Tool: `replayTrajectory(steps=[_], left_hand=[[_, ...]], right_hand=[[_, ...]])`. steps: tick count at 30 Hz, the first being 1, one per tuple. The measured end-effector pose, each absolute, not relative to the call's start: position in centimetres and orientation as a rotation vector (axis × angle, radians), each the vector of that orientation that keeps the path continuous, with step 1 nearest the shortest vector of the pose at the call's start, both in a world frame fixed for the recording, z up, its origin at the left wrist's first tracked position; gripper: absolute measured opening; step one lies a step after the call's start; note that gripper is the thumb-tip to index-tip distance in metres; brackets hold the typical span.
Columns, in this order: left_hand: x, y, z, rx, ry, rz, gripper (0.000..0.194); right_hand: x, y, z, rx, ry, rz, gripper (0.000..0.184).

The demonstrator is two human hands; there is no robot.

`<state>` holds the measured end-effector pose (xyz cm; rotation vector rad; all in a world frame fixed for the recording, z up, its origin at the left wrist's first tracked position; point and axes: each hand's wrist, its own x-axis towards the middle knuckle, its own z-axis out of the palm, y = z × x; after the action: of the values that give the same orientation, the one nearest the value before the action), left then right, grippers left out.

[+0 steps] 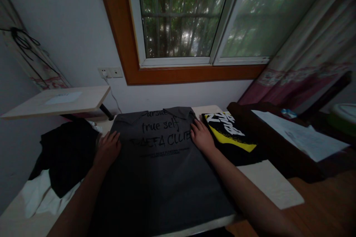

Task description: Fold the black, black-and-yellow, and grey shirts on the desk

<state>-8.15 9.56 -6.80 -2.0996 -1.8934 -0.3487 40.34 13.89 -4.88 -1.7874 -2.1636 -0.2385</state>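
Observation:
A dark grey T-shirt with black lettering lies spread out on the table in front of me, its far end reaching the table's back edge. On its left edge rests my left hand, fingers stretched out flat on the cloth. My right hand lies on the right edge near the lettering, fingers extended and slightly apart. Neither hand grips the cloth visibly. Beside my right hand is a folded black T-shirt with yellow and white print. A heap of black cloth sits left of my left hand, over white cloth.
A small raised shelf with a paper on it stands at the back left of the pale table. Brown furniture holding a white sheet is at the right. Behind are a wall socket and a wood-framed window.

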Motion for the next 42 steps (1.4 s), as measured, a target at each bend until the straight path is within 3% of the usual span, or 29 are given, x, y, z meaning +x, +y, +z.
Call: replayTrajectory(steps=[8,19,28,34,42], left_hand=[[-8.8,5.1,-7.3,-2.198,-1.81,-0.312,0.052],[-7.4,3.5,-5.7,-2.241,-1.824,-0.22,0.051],[0.9,6.2,-4.1,-2.412,-1.833,-0.192,0.054],[4.8,9.0,-4.2,-2.312,-1.892,-0.331,0.054],[0.2,9.1,-5.9,-2.257,-1.944,-0.304,0.056]], right_hand=[[42.5,7.0,-5.6,-1.617,-2.247,-0.265,0.047],[42.3,4.9,-5.6,-1.625,-2.287,-0.306,0.047],[32.8,8.1,-3.1,-1.594,-2.387,0.121,0.058],[27.3,10.2,-4.1,-1.565,-2.323,0.112,0.059],[34.2,11.2,-5.2,-1.714,-2.184,0.03,0.057]])
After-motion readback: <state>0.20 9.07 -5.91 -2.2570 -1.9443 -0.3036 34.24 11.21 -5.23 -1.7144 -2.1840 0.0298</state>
